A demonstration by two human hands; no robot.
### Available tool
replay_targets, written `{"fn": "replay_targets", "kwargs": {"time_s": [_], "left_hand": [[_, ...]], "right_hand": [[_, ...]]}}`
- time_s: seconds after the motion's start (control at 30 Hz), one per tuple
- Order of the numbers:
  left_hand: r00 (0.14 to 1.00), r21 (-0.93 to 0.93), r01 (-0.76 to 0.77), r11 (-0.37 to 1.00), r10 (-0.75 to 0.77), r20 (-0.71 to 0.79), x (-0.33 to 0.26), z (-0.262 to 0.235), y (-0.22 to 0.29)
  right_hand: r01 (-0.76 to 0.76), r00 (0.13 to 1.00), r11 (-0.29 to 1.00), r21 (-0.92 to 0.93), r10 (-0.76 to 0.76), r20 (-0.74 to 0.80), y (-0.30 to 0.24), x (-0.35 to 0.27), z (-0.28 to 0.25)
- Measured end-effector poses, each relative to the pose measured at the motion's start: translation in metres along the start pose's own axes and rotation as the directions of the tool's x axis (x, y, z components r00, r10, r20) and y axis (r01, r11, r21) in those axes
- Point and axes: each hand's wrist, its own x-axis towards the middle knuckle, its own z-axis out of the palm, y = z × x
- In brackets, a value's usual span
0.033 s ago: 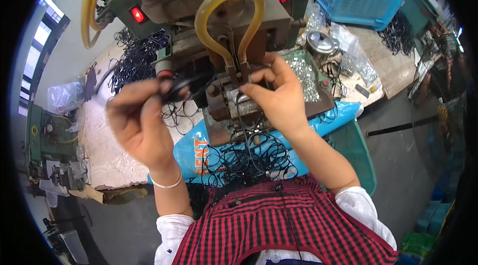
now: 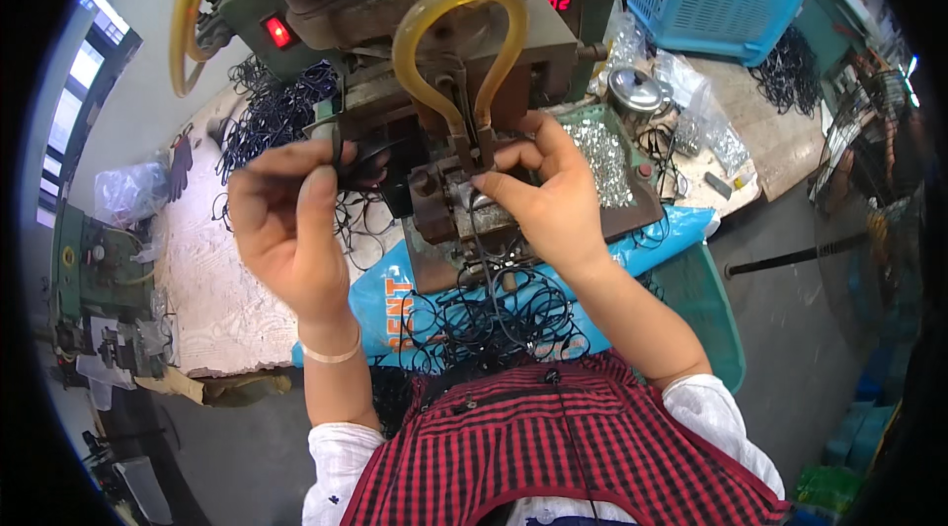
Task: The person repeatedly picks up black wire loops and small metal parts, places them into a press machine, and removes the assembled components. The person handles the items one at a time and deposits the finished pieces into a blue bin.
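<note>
My left hand [image 2: 301,225] is raised left of a bench press [image 2: 434,195]. Its thumb and fingers are closed on black cord [image 2: 380,153], which is blurred where it runs toward the press. My right hand [image 2: 553,205] is at the die, thumb and index finger pinched at the small metal block just below the upright tool [image 2: 476,146]. From that block a dark cord [image 2: 481,244] hangs down toward my lap. What the right fingertips grip is mostly hidden. A tangle of black cords [image 2: 494,314] lies on a blue plastic bag [image 2: 380,304] across my lap.
A green tray of small shiny metal pieces [image 2: 604,156] stands right of the die. Behind it are a lidded metal pot [image 2: 637,89] and a blue plastic basket [image 2: 731,2]. Black cords [image 2: 272,121] heap at the back left. A yellow hose [image 2: 518,27] loops over the press.
My left hand has shifted slightly right and up with the cord, and its fingers now cover the red button on the press. My right hand stays at the die.
</note>
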Motion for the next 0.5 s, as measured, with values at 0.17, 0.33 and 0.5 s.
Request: {"fn": "replay_targets", "kwargs": {"time_s": [0.17,0.33,0.5], "left_hand": [[0.998,0.039,-0.025,0.999,0.023,0.061,0.001,-0.006,-0.004],[1.000,0.023,0.004,1.000,-0.004,0.030,0.004,0.000,-0.006],[0.997,0.015,0.053,0.998,-0.053,0.051,0.007,0.001,0.000]], "right_hand": [[-0.029,0.999,0.998,0.058,0.030,-0.027,-0.004,-0.007,0.005],[0.007,1.000,1.000,0.000,-0.007,-0.001,0.002,-0.006,0.002],[0.025,0.998,0.993,0.118,-0.018,-0.056,0.010,-0.009,0.004]]}}
